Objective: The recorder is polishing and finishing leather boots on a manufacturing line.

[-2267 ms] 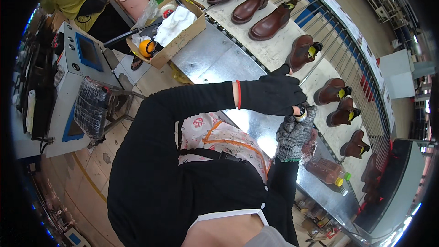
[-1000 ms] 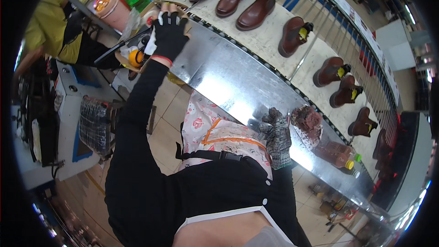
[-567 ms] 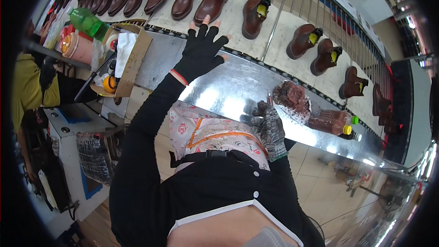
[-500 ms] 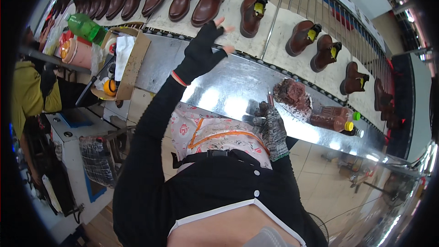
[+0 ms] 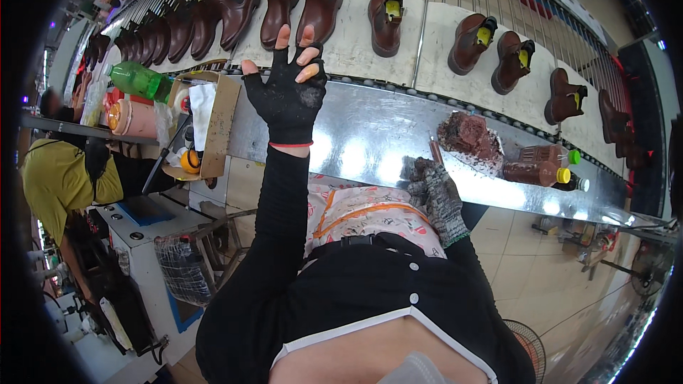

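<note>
My left hand [image 5: 288, 96], in a black fingerless glove, is raised over the metal ledge with its fingers apart and nothing in it. Its fingertips overlap the toes of two brown ankle boots, one boot [image 5: 279, 3] on the left and another boot [image 5: 319, 3] on the right; whether they touch is unclear. My right hand [image 5: 435, 199], in a grey knitted glove, is closed low by the ledge's near edge. A slim brown stick-like tool [image 5: 435, 149] juts up from its fingers. Beyond it lies a dark red-brown clump [image 5: 471, 136] on a crumb-strewn sheet.
More boots [image 5: 386, 21] stand along the white-topped conveyor [image 5: 427, 50] behind the metal ledge [image 5: 356, 121]. Bottles of brown liquid [image 5: 537, 171] lie at right. A cardboard box [image 5: 219, 124], a green bottle [image 5: 139, 80] and a person in yellow-green [image 5: 60, 178] are at left.
My left hand has swung left and turned upright, its fingers now pointing at the boots. The right hand stays low, closed round the stick-like tool. The whole view has shifted slightly.
</note>
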`<act>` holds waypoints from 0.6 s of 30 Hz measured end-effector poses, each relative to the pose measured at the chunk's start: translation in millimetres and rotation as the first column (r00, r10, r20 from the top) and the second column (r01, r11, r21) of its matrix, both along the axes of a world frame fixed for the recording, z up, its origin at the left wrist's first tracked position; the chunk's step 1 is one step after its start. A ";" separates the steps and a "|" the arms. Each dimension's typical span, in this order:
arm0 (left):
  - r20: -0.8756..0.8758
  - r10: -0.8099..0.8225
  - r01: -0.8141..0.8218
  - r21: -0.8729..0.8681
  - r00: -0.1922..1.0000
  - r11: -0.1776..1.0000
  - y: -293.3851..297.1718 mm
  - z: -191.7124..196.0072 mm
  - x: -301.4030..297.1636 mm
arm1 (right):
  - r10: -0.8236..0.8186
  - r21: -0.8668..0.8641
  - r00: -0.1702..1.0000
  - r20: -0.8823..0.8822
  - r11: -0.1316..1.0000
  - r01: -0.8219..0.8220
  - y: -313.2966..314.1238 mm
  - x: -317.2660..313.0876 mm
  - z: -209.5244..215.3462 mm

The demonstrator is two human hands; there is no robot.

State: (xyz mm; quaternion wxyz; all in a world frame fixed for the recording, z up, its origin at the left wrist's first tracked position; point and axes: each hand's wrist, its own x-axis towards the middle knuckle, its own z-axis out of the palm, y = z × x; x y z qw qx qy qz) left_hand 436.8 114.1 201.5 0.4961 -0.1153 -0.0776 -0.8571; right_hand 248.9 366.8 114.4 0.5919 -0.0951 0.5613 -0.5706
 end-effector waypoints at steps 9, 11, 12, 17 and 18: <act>-0.007 -0.036 0.036 0.314 0.999 0.949 23.7 1.9 -5.3 | 0.152 -0.019 0.966 -0.211 0.987 -0.159 -11.5 3.6 9.2; -0.008 -0.030 0.031 0.353 1.000 0.935 25.2 0.8 -6.5 | 0.190 -0.082 0.940 -0.283 0.972 -0.221 -19.2 5.1 13.6; -0.017 -0.034 0.038 0.370 0.999 0.928 25.6 0.3 -6.7 | 0.209 -0.100 0.917 -0.339 0.961 -0.256 -23.5 5.9 15.8; -0.079 -0.039 0.069 0.414 0.996 0.908 26.9 1.2 -4.6 | 0.316 -0.146 0.862 -0.395 0.905 -0.399 -40.1 12.2 23.5; -0.089 -0.032 0.067 0.434 0.995 0.899 27.4 1.6 -4.3 | 0.336 -0.095 0.855 -0.394 0.911 -0.402 -42.4 14.9 23.3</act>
